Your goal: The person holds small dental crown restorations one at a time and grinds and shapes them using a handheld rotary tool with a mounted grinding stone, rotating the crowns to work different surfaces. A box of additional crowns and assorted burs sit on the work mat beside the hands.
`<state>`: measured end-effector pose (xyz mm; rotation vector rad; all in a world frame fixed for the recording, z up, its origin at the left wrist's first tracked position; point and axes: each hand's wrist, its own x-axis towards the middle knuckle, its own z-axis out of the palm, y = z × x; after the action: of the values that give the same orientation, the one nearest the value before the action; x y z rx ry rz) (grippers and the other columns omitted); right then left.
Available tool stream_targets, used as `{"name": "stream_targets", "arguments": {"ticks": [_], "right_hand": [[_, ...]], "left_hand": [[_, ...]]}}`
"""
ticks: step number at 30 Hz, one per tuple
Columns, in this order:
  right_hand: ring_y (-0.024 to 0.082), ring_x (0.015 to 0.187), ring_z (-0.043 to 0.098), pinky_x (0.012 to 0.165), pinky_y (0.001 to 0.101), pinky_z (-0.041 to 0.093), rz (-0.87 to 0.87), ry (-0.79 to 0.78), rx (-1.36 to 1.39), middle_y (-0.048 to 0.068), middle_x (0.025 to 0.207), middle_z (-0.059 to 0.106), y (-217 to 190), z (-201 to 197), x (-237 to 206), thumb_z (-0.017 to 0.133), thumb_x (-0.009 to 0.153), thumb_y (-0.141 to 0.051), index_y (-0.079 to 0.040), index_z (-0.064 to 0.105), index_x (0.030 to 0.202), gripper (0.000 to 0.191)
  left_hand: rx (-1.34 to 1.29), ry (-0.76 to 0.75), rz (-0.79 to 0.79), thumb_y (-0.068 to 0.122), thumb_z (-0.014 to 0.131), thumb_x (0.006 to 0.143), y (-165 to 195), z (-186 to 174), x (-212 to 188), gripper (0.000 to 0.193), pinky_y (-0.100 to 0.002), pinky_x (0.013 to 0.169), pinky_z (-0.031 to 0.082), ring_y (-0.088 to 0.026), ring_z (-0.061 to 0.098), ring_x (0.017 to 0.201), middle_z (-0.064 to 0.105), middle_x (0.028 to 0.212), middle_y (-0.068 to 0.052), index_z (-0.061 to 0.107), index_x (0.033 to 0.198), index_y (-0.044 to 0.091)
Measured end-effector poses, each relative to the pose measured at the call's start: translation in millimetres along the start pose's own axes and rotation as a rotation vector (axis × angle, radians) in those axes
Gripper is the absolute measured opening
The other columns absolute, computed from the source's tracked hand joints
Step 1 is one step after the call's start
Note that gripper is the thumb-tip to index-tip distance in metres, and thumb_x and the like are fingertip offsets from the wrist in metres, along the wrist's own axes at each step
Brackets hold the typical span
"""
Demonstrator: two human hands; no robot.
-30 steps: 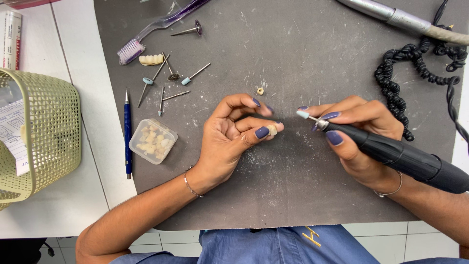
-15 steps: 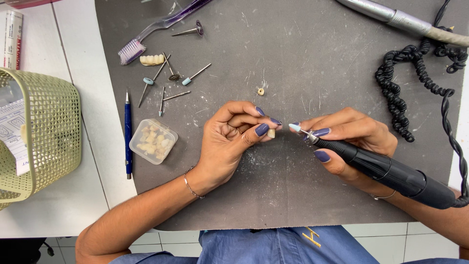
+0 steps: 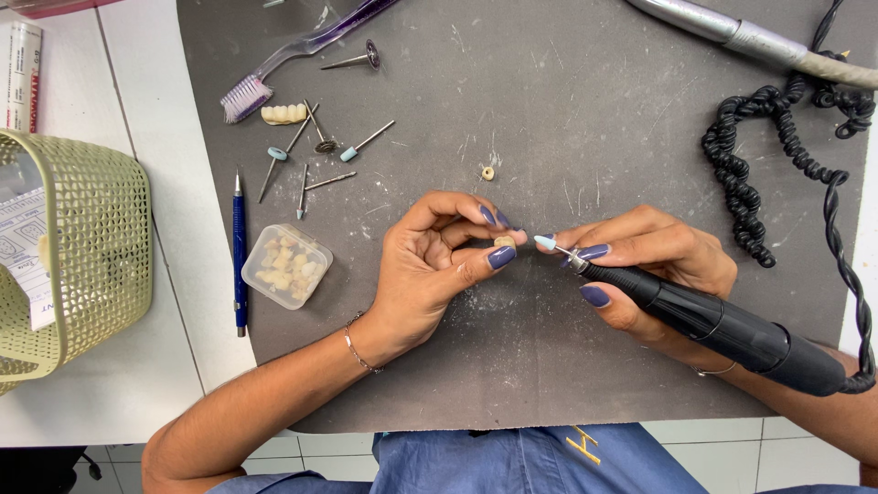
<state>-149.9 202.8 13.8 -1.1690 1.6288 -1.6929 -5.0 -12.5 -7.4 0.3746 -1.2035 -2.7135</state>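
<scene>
The left hand (image 3: pixel 430 274) pinched a small tooth-coloured piece (image 3: pixel 504 241) at its fingertips above the grey mat (image 3: pixel 567 110), while the right hand (image 3: pixel 654 265) gripped a black rotary handpiece (image 3: pixel 722 329) whose pale tip (image 3: pixel 545 242), just beside the piece, could slip onto a finger.

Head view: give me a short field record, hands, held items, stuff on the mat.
left hand: pinches a small tooth-like piece at the fingertips
right hand: grips a black rotary handpiece, its pale blue tip beside the piece
surface: grey mat
upper left of mat: toothbrush, loose burs, row of teeth
left edge: clear box of teeth, blue pen, green basket
</scene>
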Motion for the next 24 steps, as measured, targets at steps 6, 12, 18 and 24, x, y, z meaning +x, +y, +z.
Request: {"name": "stream_targets", "arguments": {"ticks": [6,12,18,24], "right_hand": [[0.031,0.113,0.075,0.090,0.0374,0.062,-0.108,0.010,-0.094,0.016,0.110,0.068,6,7,2,0.074,0.096,-0.014,-0.005,0.056,0.116,0.029],[0.033,0.116,0.075,0.092,0.0390,0.062,-0.131,0.042,-0.063,0.017,0.112,0.066,6,8,-1,0.073,0.098,-0.013,-0.005,0.054,0.117,0.028],[0.034,0.111,0.076,0.086,0.0368,0.063,-0.188,0.011,-0.085,0.018,0.108,0.067,8,10,2,0.076,0.094,-0.017,-0.005,0.054,0.115,0.032],[0.035,0.114,0.075,0.089,0.0376,0.062,-0.172,0.007,-0.061,0.018,0.111,0.066,5,8,3,0.074,0.097,-0.016,-0.005,0.052,0.116,0.030]], "left_hand": [[0.046,0.042,-0.016,-0.007,0.072,0.097,-7,-1,0,0.028,-0.033,0.101,0.063,-0.025,0.072,0.113,0.069,0.112,-0.014,0.056,0.118,0.001],[0.047,0.055,0.029,-0.007,0.073,0.098,-9,1,0,0.024,-0.031,0.098,0.063,-0.018,0.068,0.109,0.065,0.114,-0.012,0.059,0.117,0.000],[0.098,0.025,0.064,-0.007,0.069,0.099,-8,4,0,0.021,-0.031,0.106,0.062,-0.018,0.067,0.118,0.065,0.119,-0.011,0.059,0.116,0.000],[0.100,-0.003,0.120,-0.011,0.070,0.102,-11,5,-1,0.022,-0.033,0.108,0.063,-0.020,0.069,0.115,0.065,0.116,-0.013,0.060,0.117,0.000]]}}
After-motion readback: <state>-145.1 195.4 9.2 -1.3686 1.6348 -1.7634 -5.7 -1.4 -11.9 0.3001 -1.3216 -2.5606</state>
